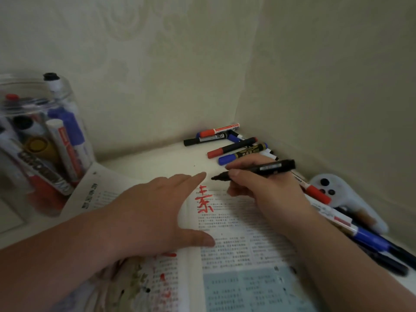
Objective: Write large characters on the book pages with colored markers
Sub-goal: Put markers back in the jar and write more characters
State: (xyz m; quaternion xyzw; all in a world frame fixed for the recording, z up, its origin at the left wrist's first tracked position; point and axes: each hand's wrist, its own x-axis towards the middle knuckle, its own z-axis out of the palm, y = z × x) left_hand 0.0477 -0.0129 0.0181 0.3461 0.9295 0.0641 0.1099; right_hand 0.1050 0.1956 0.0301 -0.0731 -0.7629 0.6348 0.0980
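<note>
An open book [243,248] with printed text lies on the white table. A large red character [203,199] is written at the top left of its right page. My left hand [155,212] lies flat across the book's spine and left page, fingers straight. My right hand [263,188] grips an uncapped black marker [258,171] above the top of the right page; its tip points left, just beyond the red character. The left page shows red and dark ink stains at the bottom.
A clear plastic jar [42,140] full of markers stands at the left. Several loose red, blue and black markers [229,143] lie in the wall corner. More markers [360,235] and a pale blue gadget [333,188] lie to the right of the book.
</note>
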